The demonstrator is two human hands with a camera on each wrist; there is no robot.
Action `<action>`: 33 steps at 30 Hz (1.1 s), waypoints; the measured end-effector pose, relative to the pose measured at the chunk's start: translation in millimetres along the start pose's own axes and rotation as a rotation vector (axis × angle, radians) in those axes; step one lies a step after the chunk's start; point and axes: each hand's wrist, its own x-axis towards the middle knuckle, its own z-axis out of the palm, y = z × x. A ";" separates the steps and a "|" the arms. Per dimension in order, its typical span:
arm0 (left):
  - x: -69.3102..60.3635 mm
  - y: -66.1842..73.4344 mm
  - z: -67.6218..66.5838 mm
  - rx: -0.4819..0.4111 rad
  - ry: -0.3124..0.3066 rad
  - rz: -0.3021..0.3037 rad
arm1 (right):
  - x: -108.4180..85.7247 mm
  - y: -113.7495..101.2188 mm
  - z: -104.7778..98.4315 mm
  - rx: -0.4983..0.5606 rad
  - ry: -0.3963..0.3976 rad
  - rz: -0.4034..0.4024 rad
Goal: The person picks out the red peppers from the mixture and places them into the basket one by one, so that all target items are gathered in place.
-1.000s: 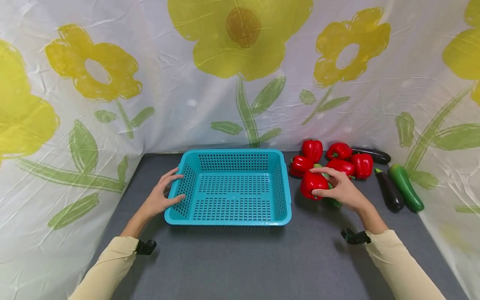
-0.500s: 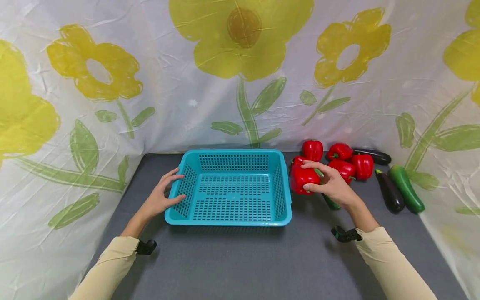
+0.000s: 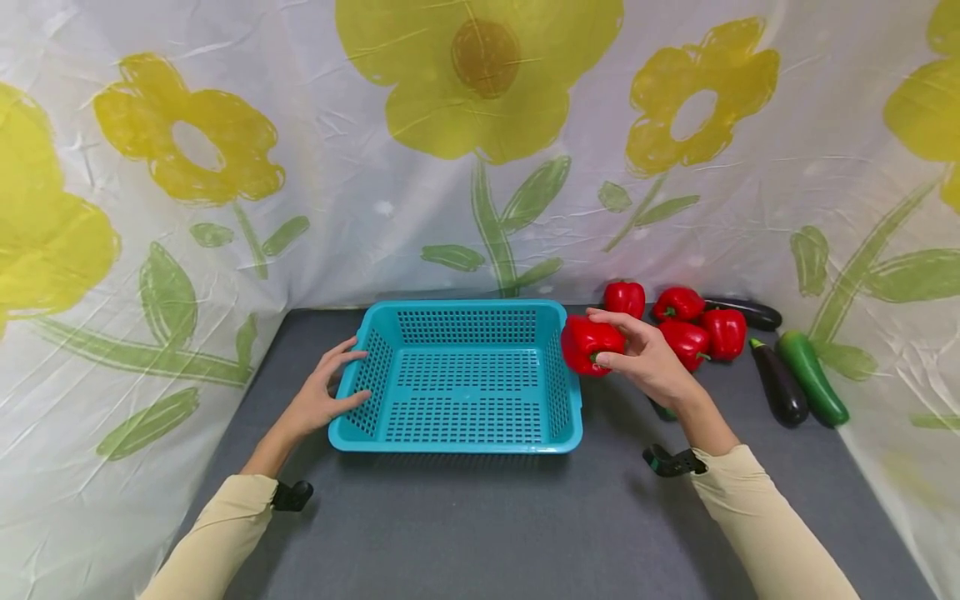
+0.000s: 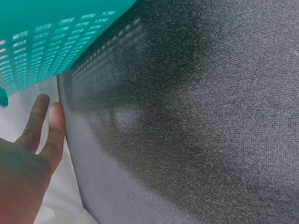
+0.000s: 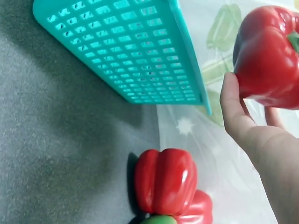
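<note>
One red bell pepper (image 3: 591, 345) is gripped in the right hand (image 3: 651, 360), thumb on its near side and fingers across its far side. It hangs off the table (image 3: 465, 525), overlapping the right rim of the turquoise basket (image 3: 456, 446) in the head view; how far it reaches over the inside I cannot tell.

The left hand (image 3: 324, 393) is at the basket's left rim, its fingers spread and relaxed, the thumb and foremost fingertips at the rim; firm pressure cannot be made out.

The basket is near the table's back edge. Loose peppers (image 3: 686, 342) cluster to its right, toward the back right corner, where one eggplant (image 3: 744, 312) lies. Another eggplant (image 3: 780, 387) lies near the right edge, just beside a long green vegetable (image 3: 813, 379).

The step in hand appears to be taking the pepper across to the basket. The next move probably calls for bringing it fully inside the rim, lowering it and loosening the right fingers, with the left hand steadying the basket.
</note>
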 end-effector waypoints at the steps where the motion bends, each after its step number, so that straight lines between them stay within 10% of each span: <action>1: -0.2 0.0 -0.2 0.000 -0.001 0.001 | 1.2 0.0 1.0 -0.003 -0.007 -0.001; 23: -0.2 -3.2 -0.4 -0.004 0.000 0.008 | 23.4 -3.8 21.7 -0.305 -0.010 0.109; 33: 0.0 -2.6 -0.2 0.011 0.001 0.014 | 34.7 -7.4 29.7 -0.268 -0.035 0.104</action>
